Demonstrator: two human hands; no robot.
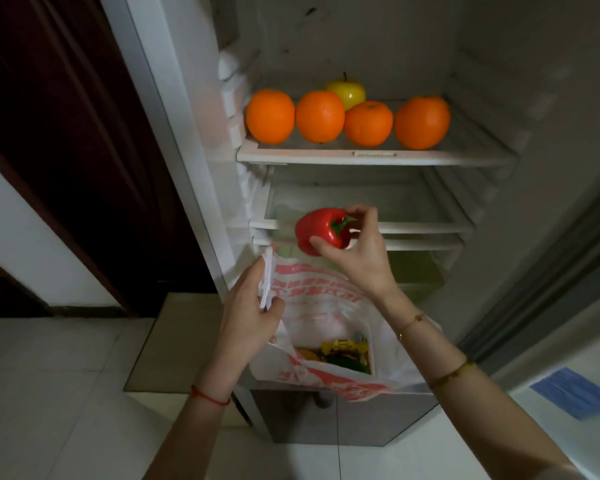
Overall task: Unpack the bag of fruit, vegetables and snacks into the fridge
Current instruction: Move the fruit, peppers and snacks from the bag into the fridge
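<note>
- While the right hand [355, 251] holds the red bell pepper [317, 233] in front of the fridge's empty middle shelf [413, 225], its fingers [361, 213] pinch the fruit near the green stem with the thumb pressed under the body.
- Glossy skin looks slippery, and the pepper is probably light and hollow, so a wider grip around the shoulders would likely hold better than the stem alone.
- Clenched on the handle, the left hand [248, 310] grasps the plastic bag [326, 306], which hangs limp just below the pepper; its thin film will sag and shift.
- Snack packets [343, 351] sit deep in the bag.
- Four oranges [368, 123] and a yellow apple [347, 93] rest on the top shelf [371, 156]; they may roll if nudged.
</note>
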